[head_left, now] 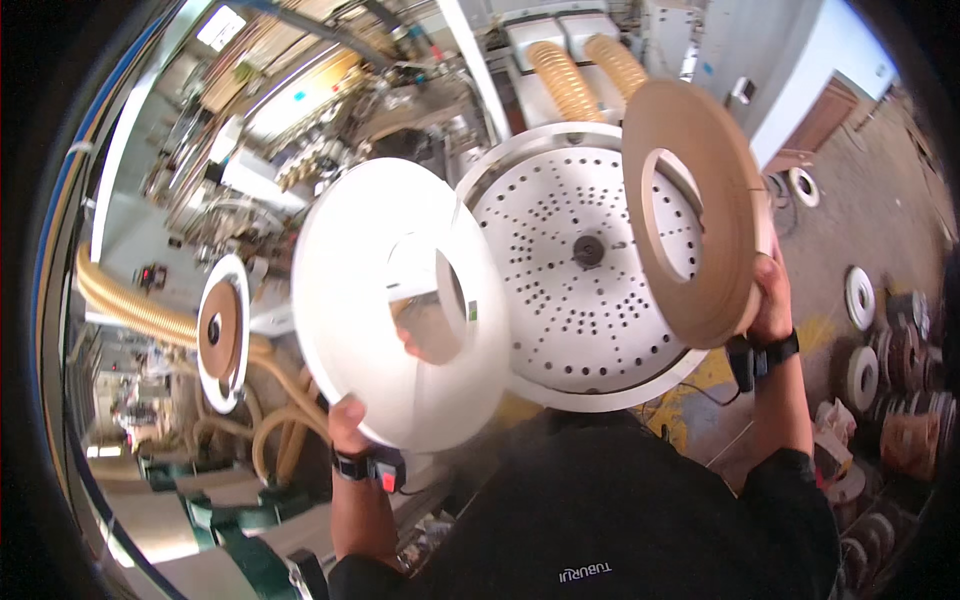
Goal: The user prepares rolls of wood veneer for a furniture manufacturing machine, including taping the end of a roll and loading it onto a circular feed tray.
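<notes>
In the head camera's view, you raise a wide white ring (350, 290) at left of center, your left hand (348, 425) clasping its lower rim, with the thumb at the edge and most of the fingers hidden. At right of center, your right hand (770, 295) grips the right edge of a tilted brown ring (722, 200), fingers partly out of sight behind it. Between the two, and partly covered by both, a round perforated plate (575, 300) faces you in the middle of the frame. Black straps circle your wrists. Ribbed hoses (565, 80) stand at upper center; a smaller white disc (209, 350) with a brown center is at left, and a pale ring (860, 297) lies on the floor at right.
</notes>
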